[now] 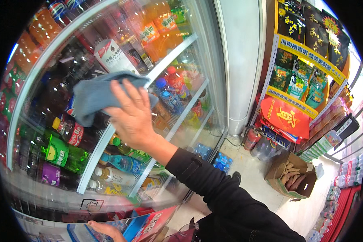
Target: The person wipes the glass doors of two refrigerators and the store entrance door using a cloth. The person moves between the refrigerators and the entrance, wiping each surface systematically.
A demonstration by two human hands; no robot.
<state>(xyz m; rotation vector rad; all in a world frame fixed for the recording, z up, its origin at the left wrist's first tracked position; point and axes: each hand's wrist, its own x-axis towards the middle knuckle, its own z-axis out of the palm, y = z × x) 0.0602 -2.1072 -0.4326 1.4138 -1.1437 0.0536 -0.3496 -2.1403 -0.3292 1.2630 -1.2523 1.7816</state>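
My right hand presses a blue-grey cloth flat on the glass door of a drinks cooler, fingers spread over it. The black sleeve comes in from the lower right. At the bottom edge of the picture, part of my left hand shows, its fingertip by the door's edge; the rest is cut off, so its grip is unclear. Behind the glass lie a green soda bottle, a cola bottle and a white carton among several shelved bottles.
Right of the cooler is a pale rounded column. A snack rack holds bagged goods, with red printed sheets below. On the tiled floor stand a cardboard box of root vegetables and shrink-wrapped blue-capped bottles.
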